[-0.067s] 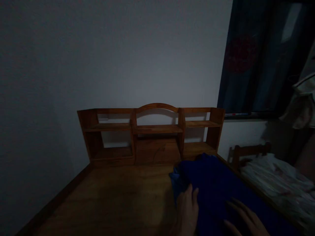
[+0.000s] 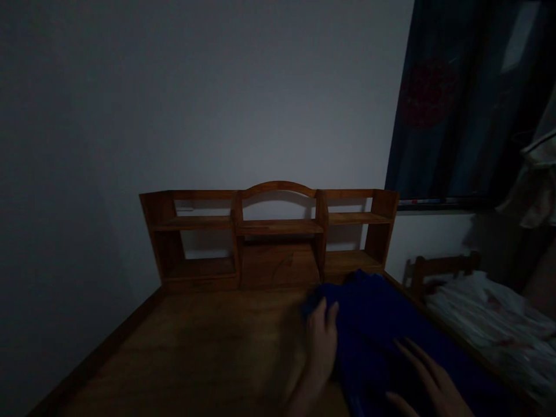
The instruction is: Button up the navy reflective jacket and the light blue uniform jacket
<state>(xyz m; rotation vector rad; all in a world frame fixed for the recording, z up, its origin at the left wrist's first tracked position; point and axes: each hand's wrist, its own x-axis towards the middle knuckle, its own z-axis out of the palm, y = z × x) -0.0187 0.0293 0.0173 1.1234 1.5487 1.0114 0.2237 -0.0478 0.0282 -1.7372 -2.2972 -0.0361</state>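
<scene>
A dark blue cloth (image 2: 373, 324) lies on the right part of a wooden desk (image 2: 204, 347). My left hand (image 2: 320, 341) rests at the cloth's left edge, fingers stretched forward and flat on the fabric. My right hand (image 2: 428, 379) lies on the cloth near the bottom right, fingers spread and pointing to the upper left. Neither hand grips anything that I can see. The room is dim.
A wooden shelf unit (image 2: 269, 234) with an arched top stands at the back of the desk against a pale wall. To the right are a dark curtain (image 2: 460, 98) and a bed with light bedding (image 2: 490, 324) behind a wooden rail.
My left hand has slid forward along the cloth's left edge, covering the bunched corner seen before. The right hand has shifted slightly forward.
</scene>
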